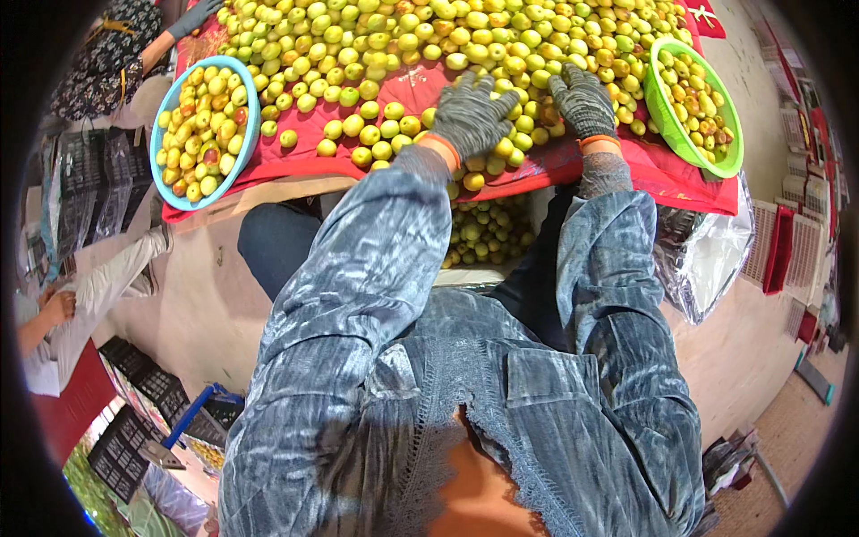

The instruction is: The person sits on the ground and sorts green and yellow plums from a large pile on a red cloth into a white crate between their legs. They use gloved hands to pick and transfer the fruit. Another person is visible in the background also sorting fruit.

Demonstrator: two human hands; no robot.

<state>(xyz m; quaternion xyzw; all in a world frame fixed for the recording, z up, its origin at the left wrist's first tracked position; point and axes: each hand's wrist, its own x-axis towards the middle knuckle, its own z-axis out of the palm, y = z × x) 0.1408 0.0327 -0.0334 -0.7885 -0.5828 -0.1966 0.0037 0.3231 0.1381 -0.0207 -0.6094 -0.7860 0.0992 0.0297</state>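
Note:
A broad heap of yellow-green jujubes (396, 47), some with brown patches, covers a red cloth (305, 134). My left hand (473, 115), in a grey knitted glove, lies palm down over fruit near the cloth's front edge, with its fingers spread. To its right, my right hand (584, 101), gloved alike, rests on the heap with fingers apart. Some jujubes lie between the two hands. The undersides of both palms are hidden. Below the front edge, between my knees, more jujubes (486, 231) fill a pale-rimmed container (473, 276).
A blue basket (254, 114) of jujubes stands at the left, and a tilted green basket (661, 127) of them at the right. Another person's gloved hand (194, 17) reaches the far left corner. A clear plastic bag (708, 258) hangs below the green basket. Black crates (144, 379) stand lower left.

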